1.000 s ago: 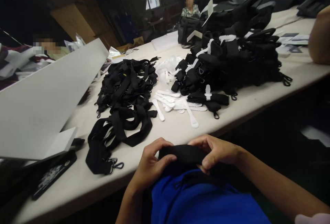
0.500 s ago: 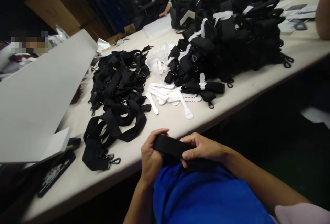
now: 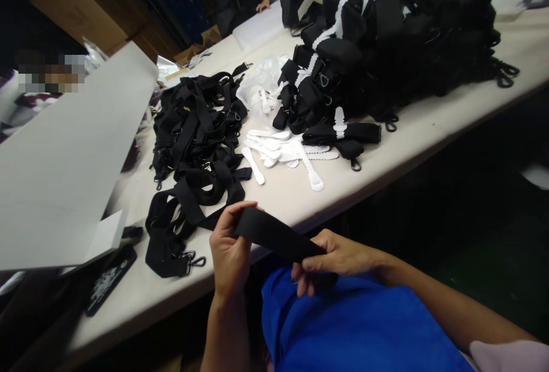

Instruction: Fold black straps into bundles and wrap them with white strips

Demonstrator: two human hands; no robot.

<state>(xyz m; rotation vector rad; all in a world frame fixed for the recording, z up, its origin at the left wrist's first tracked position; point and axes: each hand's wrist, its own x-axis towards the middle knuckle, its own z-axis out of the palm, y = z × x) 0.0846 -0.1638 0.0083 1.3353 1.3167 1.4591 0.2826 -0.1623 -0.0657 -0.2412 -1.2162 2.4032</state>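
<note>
I see my left hand [image 3: 229,249] clenched on the upper end of a black strap [image 3: 274,235], my right hand [image 3: 332,258] pinching its lower end. The strap hangs above the tabletop [image 3: 429,132] edge, just beside loose black straps [image 3: 195,149].

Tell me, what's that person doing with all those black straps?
The person is holding one folded black strap over their lap, with the left hand pinching one end and the right hand pinching the other. On the table lie a loose pile of straps, some white plastic ties, and a big heap of bundled straps already wrapped with white ties.
</note>
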